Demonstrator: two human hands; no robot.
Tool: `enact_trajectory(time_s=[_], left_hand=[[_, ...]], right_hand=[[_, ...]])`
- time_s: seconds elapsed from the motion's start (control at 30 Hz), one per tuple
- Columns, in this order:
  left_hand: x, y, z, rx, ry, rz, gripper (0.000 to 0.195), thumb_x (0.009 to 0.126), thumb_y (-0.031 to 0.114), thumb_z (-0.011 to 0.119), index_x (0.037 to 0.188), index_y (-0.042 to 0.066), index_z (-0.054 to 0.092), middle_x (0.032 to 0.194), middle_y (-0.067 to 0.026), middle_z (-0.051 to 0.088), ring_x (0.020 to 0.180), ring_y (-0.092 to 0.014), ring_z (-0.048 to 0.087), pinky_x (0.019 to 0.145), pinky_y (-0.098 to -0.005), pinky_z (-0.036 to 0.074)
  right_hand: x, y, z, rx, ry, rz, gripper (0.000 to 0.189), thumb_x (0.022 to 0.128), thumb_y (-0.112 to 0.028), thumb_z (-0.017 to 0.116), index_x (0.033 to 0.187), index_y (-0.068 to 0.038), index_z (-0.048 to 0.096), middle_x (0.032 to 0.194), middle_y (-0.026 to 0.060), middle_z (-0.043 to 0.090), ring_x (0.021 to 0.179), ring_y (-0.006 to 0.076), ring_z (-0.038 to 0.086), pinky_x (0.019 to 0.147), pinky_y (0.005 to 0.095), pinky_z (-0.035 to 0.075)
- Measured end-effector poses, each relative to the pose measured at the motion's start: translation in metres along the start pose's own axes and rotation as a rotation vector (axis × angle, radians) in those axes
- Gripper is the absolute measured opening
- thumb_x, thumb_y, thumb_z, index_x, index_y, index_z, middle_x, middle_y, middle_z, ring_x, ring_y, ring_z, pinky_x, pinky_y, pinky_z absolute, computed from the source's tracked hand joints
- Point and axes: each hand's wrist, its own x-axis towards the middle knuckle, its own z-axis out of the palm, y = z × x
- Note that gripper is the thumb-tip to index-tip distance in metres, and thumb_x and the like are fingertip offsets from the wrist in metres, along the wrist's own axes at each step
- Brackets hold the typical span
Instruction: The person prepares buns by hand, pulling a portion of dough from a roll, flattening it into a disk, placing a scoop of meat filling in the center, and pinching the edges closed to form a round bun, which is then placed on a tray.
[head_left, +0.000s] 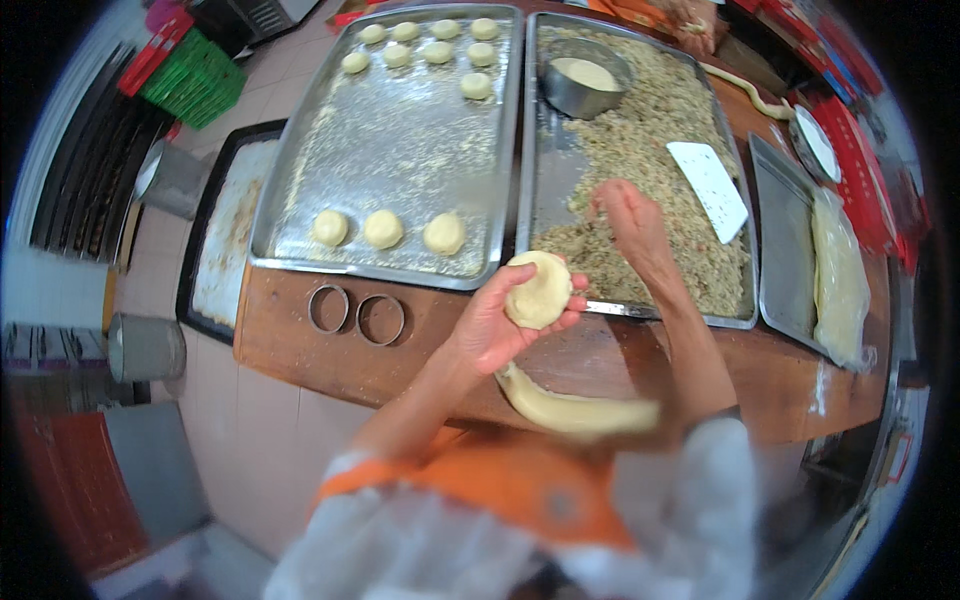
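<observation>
A flattened round of pale dough (538, 291) lies in my left hand (495, 319), thumb on its upper face, near the front edge of the table. My right hand (630, 217) is over the crumbly filling (652, 135) in the right metal tray, its fingers curled; whether they hold any filling cannot be told. A white plastic scraper (709, 187) rests on the filling. Several round dough balls (383, 229) sit in two groups on the floured left metal tray (390, 150). A long roll of dough (577, 405) lies on the table edge below my hands.
Two metal rings (380, 319) are on the wooden table (277, 315). A metal bowl of flour-like powder (585, 79) stands in the right tray. Farther right are a smaller tray (784, 247) and plastic-wrapped dough (840, 277). Across the table, another person's hand (697, 30) is near a dough strip (750, 94).
</observation>
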Motion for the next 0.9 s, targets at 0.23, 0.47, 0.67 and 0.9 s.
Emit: enact_trajectory(time_s=[0.23,0.47,0.67,0.9], left_hand=[[0.02,0.002,0.007,-0.03,0.007,-0.01,0.035,0.084,0.024,0.047,0.111,0.002,0.044,0.104,-0.0161,0.054,0.09,-0.026,0.057,0.077,-0.0339,0.049],[0.042,0.004,0.019,-0.118,-0.016,0.038,0.041,0.091,0.035,0.034,0.116,0.003,0.041,0.111,-0.0185,0.051,0.098,-0.027,0.053,0.08,-0.0348,0.047],[0.071,0.013,0.008,-0.071,0.007,0.266,0.038,0.092,0.032,0.035,0.118,0.006,0.042,0.117,-0.0119,0.049,0.104,-0.02,0.048,0.087,-0.0324,0.04],[0.093,-0.022,0.02,0.361,0.007,0.594,0.032,0.091,0.03,0.04,0.111,0.007,0.047,0.111,-0.0071,0.05,0.103,-0.017,0.048,0.089,-0.0271,0.037]], right_hand=[[0.007,-0.004,-0.006,0.242,0.042,0.34,0.03,0.086,-0.026,0.053,0.065,-0.004,0.054,0.061,-0.002,0.049,0.059,0.0041,0.041,0.052,0.0199,0.032],[0.001,0.011,-0.006,0.546,0.028,0.502,0.026,0.088,-0.029,0.047,0.087,-0.004,0.053,0.077,0.0037,0.053,0.066,0.0106,0.049,0.061,0.0233,0.038],[-0.017,-0.02,-0.026,0.739,-0.184,0.367,0.046,0.085,-0.014,0.051,0.125,-0.003,0.032,0.109,0.0144,0.051,0.103,0.0226,0.05,0.087,0.0325,0.042],[-0.035,-0.061,-0.02,-0.166,-0.126,-0.046,0.037,0.075,0.001,0.06,0.11,-0.004,0.053,0.114,0.0086,0.054,0.1,0.0191,0.055,0.085,0.032,0.045]])
